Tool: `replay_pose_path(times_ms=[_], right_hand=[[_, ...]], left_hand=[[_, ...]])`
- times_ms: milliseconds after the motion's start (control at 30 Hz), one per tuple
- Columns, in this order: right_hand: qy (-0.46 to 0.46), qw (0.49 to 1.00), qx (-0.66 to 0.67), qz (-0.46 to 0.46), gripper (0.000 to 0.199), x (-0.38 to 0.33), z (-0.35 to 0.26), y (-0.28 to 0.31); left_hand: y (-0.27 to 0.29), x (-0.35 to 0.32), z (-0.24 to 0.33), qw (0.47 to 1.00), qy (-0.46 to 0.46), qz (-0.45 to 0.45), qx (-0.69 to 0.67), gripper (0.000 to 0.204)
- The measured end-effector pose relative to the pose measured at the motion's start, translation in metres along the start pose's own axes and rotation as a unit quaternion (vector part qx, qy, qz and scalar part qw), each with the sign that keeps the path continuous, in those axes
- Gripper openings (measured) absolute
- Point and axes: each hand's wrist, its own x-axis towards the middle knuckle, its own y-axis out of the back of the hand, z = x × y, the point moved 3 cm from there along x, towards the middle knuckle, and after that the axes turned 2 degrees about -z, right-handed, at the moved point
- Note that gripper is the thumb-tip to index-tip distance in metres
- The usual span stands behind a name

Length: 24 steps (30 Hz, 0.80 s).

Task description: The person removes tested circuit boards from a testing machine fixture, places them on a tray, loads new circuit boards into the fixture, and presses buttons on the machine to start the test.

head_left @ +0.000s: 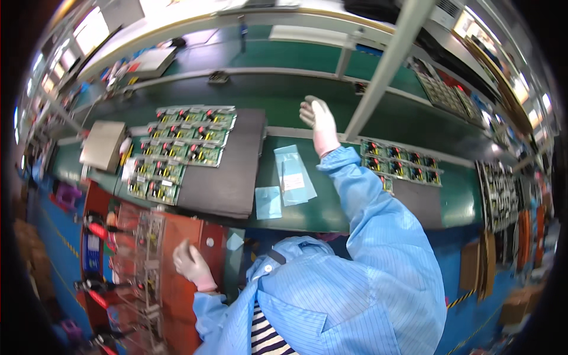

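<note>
Green circuit boards point(177, 148) fill most of the left black mat point(222, 183), fewer lying right, though which are finished cannot be told, while the left hand point(192, 266), over the near red tabletop point(180, 231), and right hand point(320, 121), at far centre, look empty, fingers loosely parted.

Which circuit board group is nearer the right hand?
The right board group, beside the blue sleeve; the left board group lies farther from the right hand.

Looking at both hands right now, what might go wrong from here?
The right sleeve lies close to the right-hand circuit boards; it might brush or shift them. The left hand is near the clear fixture and could knock it. The flat pale-blue items lie left of the right sleeve and might slide if it drags across.
</note>
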Motion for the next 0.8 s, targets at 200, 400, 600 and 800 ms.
replay_pose_path(times_ms=[200,400,600,800], right_hand=[[-0.078,0.985,-0.075,-0.134,0.041,-0.027,0.023,-0.072],[-0.186,0.952,-0.090,-0.227,0.044,-0.087,0.084,-0.094],[-0.233,0.914,-0.139,-0.302,0.044,-0.137,0.109,-0.091],[-0.271,0.903,-0.134,-0.304,0.038,-0.174,0.123,-0.085]], left_hand=[[0.140,-0.013,0.108,0.883,-0.279,0.230,-0.298,0.035],[0.217,-0.024,0.159,0.779,-0.450,0.345,-0.268,0.035],[0.234,-0.024,0.167,0.775,-0.469,0.351,-0.236,0.035],[0.251,-0.027,0.163,0.778,-0.480,0.339,-0.221,0.036]])
